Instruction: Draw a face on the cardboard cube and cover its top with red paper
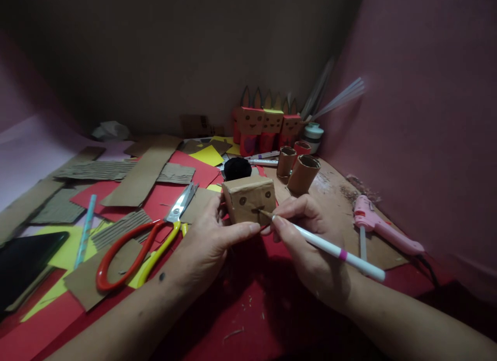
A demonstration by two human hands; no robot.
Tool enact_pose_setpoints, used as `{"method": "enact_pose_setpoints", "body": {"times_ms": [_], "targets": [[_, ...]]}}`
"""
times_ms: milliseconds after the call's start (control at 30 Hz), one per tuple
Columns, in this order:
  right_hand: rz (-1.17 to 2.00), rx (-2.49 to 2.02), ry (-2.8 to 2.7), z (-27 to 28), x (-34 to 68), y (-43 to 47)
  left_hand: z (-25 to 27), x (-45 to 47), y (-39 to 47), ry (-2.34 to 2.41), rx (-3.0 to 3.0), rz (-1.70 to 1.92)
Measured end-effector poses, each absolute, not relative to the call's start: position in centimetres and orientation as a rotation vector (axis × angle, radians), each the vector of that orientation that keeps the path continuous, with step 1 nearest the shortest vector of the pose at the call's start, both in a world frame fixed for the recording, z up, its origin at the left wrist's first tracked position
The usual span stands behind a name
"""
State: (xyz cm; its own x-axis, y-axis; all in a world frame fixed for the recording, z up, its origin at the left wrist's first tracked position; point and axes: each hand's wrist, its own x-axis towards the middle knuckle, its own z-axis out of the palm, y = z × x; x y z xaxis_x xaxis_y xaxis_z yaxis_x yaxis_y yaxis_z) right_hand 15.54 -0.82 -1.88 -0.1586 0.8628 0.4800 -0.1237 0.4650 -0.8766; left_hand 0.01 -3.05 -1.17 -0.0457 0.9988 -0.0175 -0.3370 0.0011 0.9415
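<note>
My left hand (217, 231) grips a small cardboard box (248, 192) by its left side and bottom, thumb along the lower front edge. Two round eyes and a dark mouth line are drawn on the box's front. In my right hand (301, 231) is a white marker pen (326, 247) with a purple band, held like a pencil. Its tip touches the box at the mouth line. Just behind the box lies a black, fuzzy-looking ball (237, 168). Scissors (155, 236) with one red and one yellow handle lie open left of my left hand.
Cardboard strips (143, 169) and coloured paper cover the left side, with a dark flat device (31, 262) nearer me. Cardboard tubes (305, 174) stand right of the box. Eared cardboard figures (252, 123) line the back. A pink glue gun (384, 229) rests at the right.
</note>
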Motion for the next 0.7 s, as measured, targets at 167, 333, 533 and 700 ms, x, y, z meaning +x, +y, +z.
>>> {"method": "enact_pose_setpoints", "body": {"times_ms": [167, 333, 533, 700], "targets": [[1.046, -0.633, -1.471, -2.01, 15.78, -0.67, -1.28, -0.05, -3.02, 0.998, 0.910, 1.371], [0.955, -0.699, -1.507, -1.57, 15.59, -0.86, -1.26, -0.09, -3.01, 1.021, 0.916, 1.381], [0.922, -0.755, -1.509, -2.00, 15.55, -0.82, -1.45, -0.03, -2.83, 0.984, 0.907, 1.399], [0.990, -0.712, -1.483, -2.39, 15.76, -0.76, -1.50, 0.00, -2.86, 1.008, 0.887, 1.395]]}}
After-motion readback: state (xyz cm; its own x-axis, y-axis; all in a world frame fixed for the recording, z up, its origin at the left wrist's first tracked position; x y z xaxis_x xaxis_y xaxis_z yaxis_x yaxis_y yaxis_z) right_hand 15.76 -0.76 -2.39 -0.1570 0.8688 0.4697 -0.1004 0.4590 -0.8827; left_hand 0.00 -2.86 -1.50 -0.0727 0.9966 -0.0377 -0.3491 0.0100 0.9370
